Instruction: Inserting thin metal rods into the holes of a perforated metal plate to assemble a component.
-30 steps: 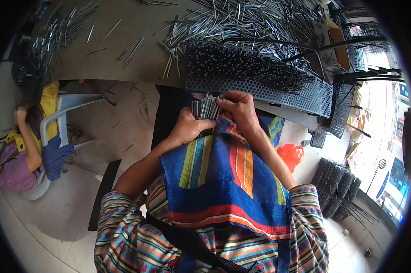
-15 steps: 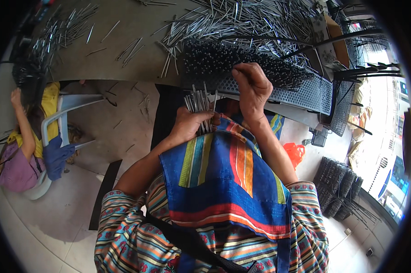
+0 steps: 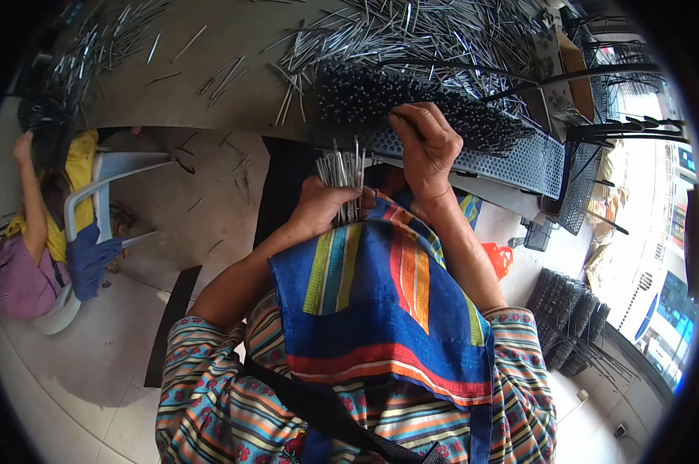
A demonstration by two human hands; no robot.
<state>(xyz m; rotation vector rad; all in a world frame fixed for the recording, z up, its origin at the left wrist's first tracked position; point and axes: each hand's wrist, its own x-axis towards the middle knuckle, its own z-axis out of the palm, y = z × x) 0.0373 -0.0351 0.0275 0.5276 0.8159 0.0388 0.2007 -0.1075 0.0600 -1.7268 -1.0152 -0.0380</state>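
I see the left hand [image 3: 317, 205] clasping rods [image 3: 338, 172] by the apron [image 3: 349, 336]; the right hand [image 3: 432, 152] pinches near the rack [image 3: 512, 168], on what I can't tell. Rods seem stiff, slick, singly light: I'd grasp ends.

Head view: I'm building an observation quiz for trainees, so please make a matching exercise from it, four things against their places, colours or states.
Column one
1. Left hand
2. Right hand
3. Perforated tray
4. Apron

Column two
A. Blue, with coloured stripes
B. Packed with dark rods
C. Closed around a bundle of metal rods
D. Raised, fingers bent, overlapping the tray in view

Pairs: 1-C, 2-D, 3-B, 4-A
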